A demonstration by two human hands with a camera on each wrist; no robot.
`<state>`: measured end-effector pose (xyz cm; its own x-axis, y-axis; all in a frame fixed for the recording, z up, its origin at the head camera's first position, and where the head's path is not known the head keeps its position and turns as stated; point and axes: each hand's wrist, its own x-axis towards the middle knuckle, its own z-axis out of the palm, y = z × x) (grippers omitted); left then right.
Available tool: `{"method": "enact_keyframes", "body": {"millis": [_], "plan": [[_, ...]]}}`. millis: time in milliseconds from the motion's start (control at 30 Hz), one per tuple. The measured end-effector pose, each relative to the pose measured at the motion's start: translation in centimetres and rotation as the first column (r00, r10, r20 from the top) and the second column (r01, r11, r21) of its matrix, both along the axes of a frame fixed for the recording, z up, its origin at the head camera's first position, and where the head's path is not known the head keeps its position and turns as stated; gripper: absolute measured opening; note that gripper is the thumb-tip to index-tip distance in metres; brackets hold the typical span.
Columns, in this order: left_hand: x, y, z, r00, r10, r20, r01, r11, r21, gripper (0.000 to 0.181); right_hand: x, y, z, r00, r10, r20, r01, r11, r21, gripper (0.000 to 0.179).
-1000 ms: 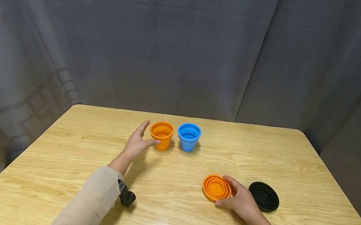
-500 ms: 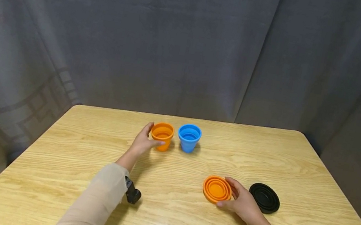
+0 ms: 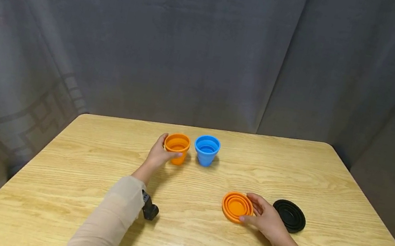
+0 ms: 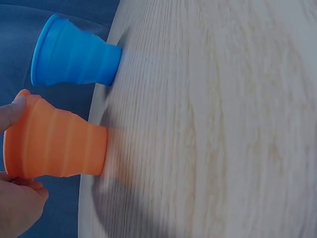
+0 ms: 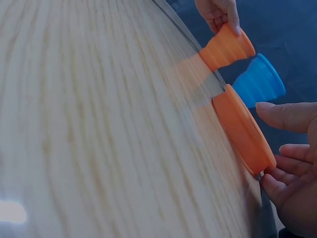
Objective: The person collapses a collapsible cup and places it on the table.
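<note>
Orange cup (image 3: 178,143), leftmost of the wares: upright toward the far edge of the table (image 3: 70,154), mouth up, walls stepped in bands; base appears to be on the wood.
My left hand (image 3: 159,155): grasping that cup by its rim, thumb along the near side, fingers bent against the opposite side.
Blue cup (image 3: 205,155): just right of the orange one, a narrow gap between; upright, mouth up, same banded shape.
Flat orange cup (image 3: 236,206): nearer me and to the right, low on the wood, concentric rings facing up.
My right hand (image 3: 268,221): loose at this cup's right edge; thumb over the rim, standing off it in the right wrist view; fingertips at the edge, touching or just beside, cannot tell which.
Black ringed disc (image 3: 289,216): flat on the table, beyond my right hand and to its right.
Backdrop: dark grey curtain (image 3: 209,55) behind the whole width.
</note>
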<state>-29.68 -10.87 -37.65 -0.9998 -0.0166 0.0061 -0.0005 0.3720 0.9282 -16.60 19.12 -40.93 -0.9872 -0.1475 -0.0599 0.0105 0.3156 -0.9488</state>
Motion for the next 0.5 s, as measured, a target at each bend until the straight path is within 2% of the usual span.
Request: {"method": "enact_keyframes", "body": {"millis": [300,500], "plan": [[0.2,-0.1,-0.2,0.998,0.058,-0.014,-0.058,0.998,-0.015,0.077,-0.2,-0.4,0.6,1.000,-0.018,0.003,0.018,1.000,-0.020,0.068],[1.0,-0.7,-0.2,0.998,0.062,0.001,-0.062,0.998,0.014,0.074,-0.4,-0.3,1.3,0.999,-0.040,-0.012,0.040,0.999,0.008,0.066]]}}
